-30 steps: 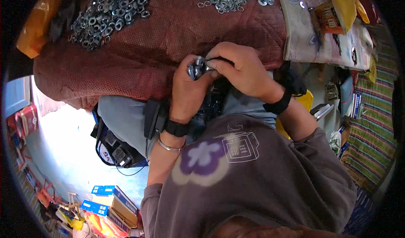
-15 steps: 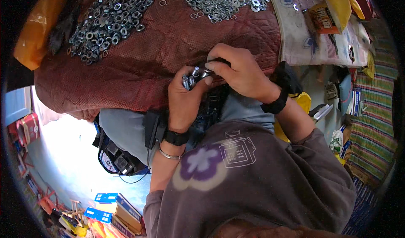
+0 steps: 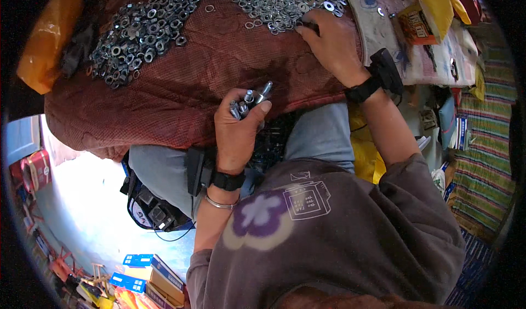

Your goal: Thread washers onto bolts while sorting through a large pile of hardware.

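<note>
1. The left hand (image 3: 236,131) is sitting near the middle of the frame, its fingers curling shut around a small bundle of bolts (image 3: 249,102), with the thumb pressing across them from the right.
2. The bolts are poking up out of that fist, their metal ends pointing toward the upper right, just above the near edge of the red cloth (image 3: 208,62).
3. The right hand (image 3: 334,38) is reaching to the upper middle of the frame, resting palm down on the cloth at the lower edge of a pile of washers (image 3: 279,2). Its fingertips are touching the washers; whether they are pinching one I cannot tell, since the fingers are hiding it.
4. A pile of nuts (image 3: 137,29) is lying in the upper left of the frame, well apart from both hands.
5. Each wrist is wearing a black band, and the left wrist is also carrying a thin metal bangle (image 3: 219,204).
6. A yellow bag (image 3: 46,40) is lying at the far left edge of the cloth.
</note>
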{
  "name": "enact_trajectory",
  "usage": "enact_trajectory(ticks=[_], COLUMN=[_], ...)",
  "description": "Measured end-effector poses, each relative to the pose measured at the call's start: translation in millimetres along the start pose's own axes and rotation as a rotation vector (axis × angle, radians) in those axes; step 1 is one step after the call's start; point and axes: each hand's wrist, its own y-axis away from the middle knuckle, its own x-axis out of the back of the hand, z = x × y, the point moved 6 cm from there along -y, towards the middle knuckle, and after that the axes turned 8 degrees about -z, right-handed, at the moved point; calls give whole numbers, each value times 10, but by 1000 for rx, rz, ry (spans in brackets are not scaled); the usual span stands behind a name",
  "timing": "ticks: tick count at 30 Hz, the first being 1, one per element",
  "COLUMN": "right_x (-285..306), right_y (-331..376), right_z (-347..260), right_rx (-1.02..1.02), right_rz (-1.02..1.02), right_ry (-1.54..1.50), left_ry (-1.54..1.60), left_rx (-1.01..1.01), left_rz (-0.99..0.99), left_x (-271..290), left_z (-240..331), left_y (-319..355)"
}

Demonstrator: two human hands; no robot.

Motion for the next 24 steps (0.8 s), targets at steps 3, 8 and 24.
enact_trajectory(ticks=[3, 8, 24], right_x=[-3, -6, -96], right_y=[-5, 16, 209], right_z=[-72, -56, -282], right_rx=[94, 142, 38], right_rz=[46, 66, 20], right_ry=[39, 74, -405], left_ry=[-22, 38, 60], left_rx=[1, 9, 11], left_rz=[12, 25, 109], left_x=[15, 30, 14], left_z=[7, -9, -13], left_y=[8, 5, -151])
